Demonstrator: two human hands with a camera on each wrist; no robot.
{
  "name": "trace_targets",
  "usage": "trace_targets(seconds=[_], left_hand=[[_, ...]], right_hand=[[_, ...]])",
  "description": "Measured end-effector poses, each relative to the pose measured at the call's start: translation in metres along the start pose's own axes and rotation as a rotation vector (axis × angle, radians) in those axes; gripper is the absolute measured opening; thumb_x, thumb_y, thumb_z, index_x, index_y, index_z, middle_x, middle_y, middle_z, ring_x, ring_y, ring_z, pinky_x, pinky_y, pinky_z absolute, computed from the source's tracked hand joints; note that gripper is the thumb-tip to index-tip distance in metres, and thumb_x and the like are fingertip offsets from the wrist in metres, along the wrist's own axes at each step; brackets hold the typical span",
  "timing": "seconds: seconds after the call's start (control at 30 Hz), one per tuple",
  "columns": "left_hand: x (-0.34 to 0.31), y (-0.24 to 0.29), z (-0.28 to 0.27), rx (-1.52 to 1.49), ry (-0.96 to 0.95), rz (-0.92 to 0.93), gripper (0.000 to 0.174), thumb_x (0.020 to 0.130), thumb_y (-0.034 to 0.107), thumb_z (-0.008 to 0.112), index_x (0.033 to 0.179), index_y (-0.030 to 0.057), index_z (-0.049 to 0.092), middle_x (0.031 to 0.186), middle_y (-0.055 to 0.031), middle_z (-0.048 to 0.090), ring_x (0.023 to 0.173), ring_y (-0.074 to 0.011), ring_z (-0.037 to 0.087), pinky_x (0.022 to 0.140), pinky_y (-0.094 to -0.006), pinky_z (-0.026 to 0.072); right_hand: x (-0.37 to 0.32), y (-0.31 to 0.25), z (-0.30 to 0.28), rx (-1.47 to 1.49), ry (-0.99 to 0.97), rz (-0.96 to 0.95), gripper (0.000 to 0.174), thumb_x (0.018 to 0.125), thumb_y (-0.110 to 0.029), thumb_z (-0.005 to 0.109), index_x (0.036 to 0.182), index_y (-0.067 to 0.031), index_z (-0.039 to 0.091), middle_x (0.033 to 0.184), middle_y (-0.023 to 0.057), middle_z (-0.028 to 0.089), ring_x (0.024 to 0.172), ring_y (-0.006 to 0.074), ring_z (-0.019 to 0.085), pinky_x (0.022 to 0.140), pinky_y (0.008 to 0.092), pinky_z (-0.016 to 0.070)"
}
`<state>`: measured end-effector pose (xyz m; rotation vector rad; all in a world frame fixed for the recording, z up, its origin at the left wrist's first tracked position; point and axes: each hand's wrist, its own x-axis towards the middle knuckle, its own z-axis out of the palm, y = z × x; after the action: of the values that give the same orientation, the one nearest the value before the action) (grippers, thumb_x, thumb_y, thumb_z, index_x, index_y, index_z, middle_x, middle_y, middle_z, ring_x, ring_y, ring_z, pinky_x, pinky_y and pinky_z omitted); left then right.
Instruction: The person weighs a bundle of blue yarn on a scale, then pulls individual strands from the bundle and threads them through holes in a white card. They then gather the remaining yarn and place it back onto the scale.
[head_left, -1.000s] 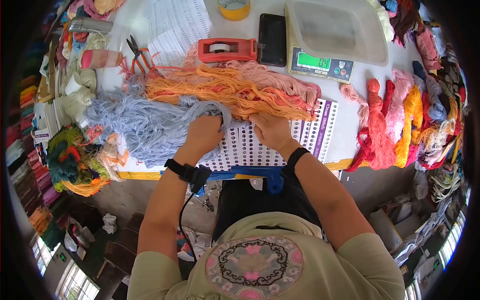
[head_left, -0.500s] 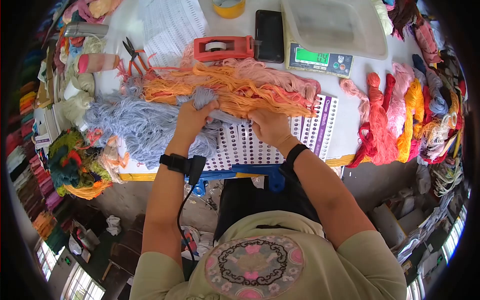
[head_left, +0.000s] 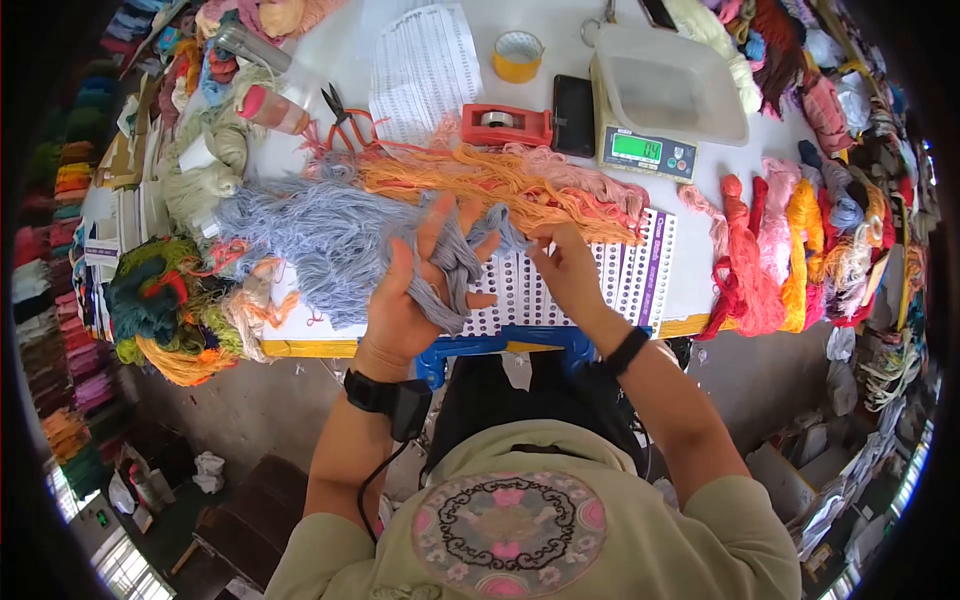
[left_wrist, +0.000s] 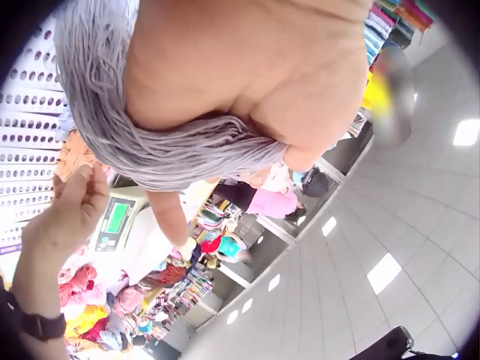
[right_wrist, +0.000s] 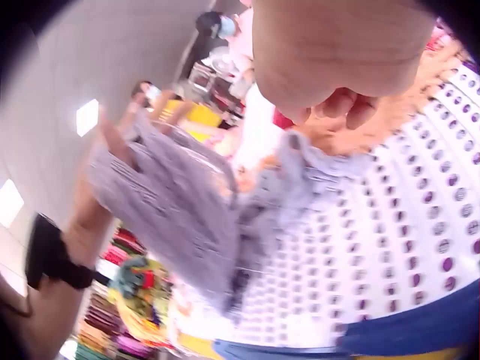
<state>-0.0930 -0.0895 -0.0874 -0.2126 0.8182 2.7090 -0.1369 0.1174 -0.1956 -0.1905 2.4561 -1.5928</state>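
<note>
Grey-blue yarn point(head_left: 455, 270) is looped across and between the spread, straight fingers of my left hand point(head_left: 405, 310), whose palm faces up at the head camera. In the left wrist view a thick band of this yarn point(left_wrist: 172, 154) passes over the hand, with one finger standing out beyond. My right hand point(head_left: 575, 280) hovers at the skein's right end, fingers loosely bent. The right wrist view has its fingertips point(right_wrist: 352, 109) just above the trailing yarn point(right_wrist: 300, 176). A big heap of the same yarn point(head_left: 310, 235) lies left.
Hole-punched cards point(head_left: 640, 285) lie underneath. Orange yarn point(head_left: 470, 180) stretches behind the hands. Further back are pliers point(head_left: 350, 125), a red tape dispenser point(head_left: 508, 125), a phone point(head_left: 573, 115) and a lit scale point(head_left: 645, 150). Coloured skeins point(head_left: 750, 260) line the right side.
My left hand has turned palm up and come toward the body, with yarn now looped over its fingers. The right hand has shifted right and loosened from the yarn. The head view has shifted.
</note>
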Motion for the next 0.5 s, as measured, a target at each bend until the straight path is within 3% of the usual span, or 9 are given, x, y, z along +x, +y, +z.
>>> trace_targets(seconds=[0.1,0.2,0.27,0.3,0.37,0.4,0.43,0.47,0.5], left_hand=[[-0.019,-0.001,0.005,0.097,-0.046,-0.045,0.078,0.093,0.062,0.038,0.151,0.0146,0.018,0.156,-0.0085,0.020,0.134,-0.0299,0.038,0.089,-0.0432,0.0548],[-0.035,0.002,0.016,0.153,-0.120,-0.098,0.081,0.092,0.063,0.039,0.151,0.0128,0.018,0.157,-0.0063,0.017,0.129,-0.0256,0.044,0.086,-0.0399,0.0564],[-0.043,0.009,0.020,0.261,-0.107,-0.060,0.080,0.092,0.062,0.040,0.151,0.0126,0.019,0.156,-0.0085,0.021,0.129,-0.0242,0.044,0.074,-0.0308,0.0581],[-0.047,0.013,0.021,0.266,-0.121,-0.055,0.080,0.092,0.062,0.040,0.151,0.0126,0.019,0.156,-0.0085,0.021,0.129,-0.0242,0.044,0.074,-0.0308,0.0581],[-0.057,0.026,0.021,0.247,-0.089,-0.090,0.073,0.094,0.057,0.045,0.147,0.0087,0.031,0.142,-0.0128,0.045,0.116,-0.0199,0.056,0.056,-0.0185,0.0487],[-0.065,0.035,0.019,0.242,-0.096,-0.098,0.073,0.094,0.057,0.045,0.147,0.0087,0.031,0.142,-0.0128,0.045,0.116,-0.0199,0.056,0.056,-0.0185,0.0487],[-0.073,0.049,0.013,0.403,-0.018,-0.161,0.067,0.094,0.054,0.048,0.142,0.0077,0.037,0.134,-0.0117,0.052,0.106,-0.0180,0.060,0.051,-0.0169,0.0436],[-0.081,0.063,0.002,0.563,0.060,-0.221,0.062,0.094,0.050,0.052,0.137,0.0068,0.044,0.127,-0.0107,0.058,0.096,-0.0161,0.063,0.047,-0.0153,0.0385],[-0.087,0.075,-0.019,0.519,0.172,-0.107,0.054,0.094,0.045,0.054,0.132,0.0066,0.048,0.117,-0.0078,0.062,0.088,-0.0135,0.063,0.047,-0.0154,0.0384]], right_hand=[[-0.021,-0.080,-0.005,0.223,-0.171,-0.162,0.019,0.083,-0.003,0.068,0.101,-0.0074,0.062,0.088,-0.0002,0.052,0.065,0.0069,0.046,0.059,0.0206,0.0395],[-0.043,-0.110,0.008,0.277,-0.254,-0.048,0.017,0.084,-0.003,0.068,0.100,-0.0061,0.062,0.096,0.0005,0.048,0.068,0.0068,0.044,0.063,0.0201,0.0387],[-0.050,-0.118,0.008,0.277,-0.234,-0.046,0.019,0.086,-0.003,0.065,0.104,-0.0061,0.061,0.099,0.0009,0.048,0.073,0.0076,0.046,0.067,0.0208,0.0396],[-0.052,-0.120,0.008,0.284,-0.221,-0.026,0.020,0.088,-0.004,0.063,0.108,-0.0061,0.060,0.101,0.0013,0.049,0.077,0.0083,0.047,0.070,0.0215,0.0406],[-0.055,-0.111,0.006,0.334,-0.108,-0.110,0.020,0.088,-0.006,0.063,0.107,-0.0060,0.059,0.105,0.0031,0.050,0.082,0.0111,0.049,0.073,0.0237,0.0415],[-0.058,-0.104,0.001,0.387,-0.004,-0.181,0.019,0.088,-0.007,0.063,0.106,-0.0059,0.058,0.109,0.0049,0.051,0.086,0.0139,0.051,0.077,0.0260,0.0423],[-0.063,-0.112,-0.022,0.349,0.038,-0.132,0.030,0.100,-0.015,0.045,0.128,-0.0073,0.050,0.123,0.0043,0.051,0.111,0.0119,0.048,0.094,0.0269,0.0390],[-0.063,-0.123,-0.048,0.372,0.109,-0.064,0.028,0.101,-0.021,0.043,0.125,-0.0085,0.051,0.128,0.0067,0.052,0.115,0.0144,0.049,0.099,0.0323,0.0396],[-0.057,-0.096,-0.068,0.926,0.187,0.137,0.021,0.101,-0.024,0.043,0.115,-0.0105,0.053,0.125,0.0087,0.056,0.118,0.0184,0.051,0.101,0.0390,0.0411]])
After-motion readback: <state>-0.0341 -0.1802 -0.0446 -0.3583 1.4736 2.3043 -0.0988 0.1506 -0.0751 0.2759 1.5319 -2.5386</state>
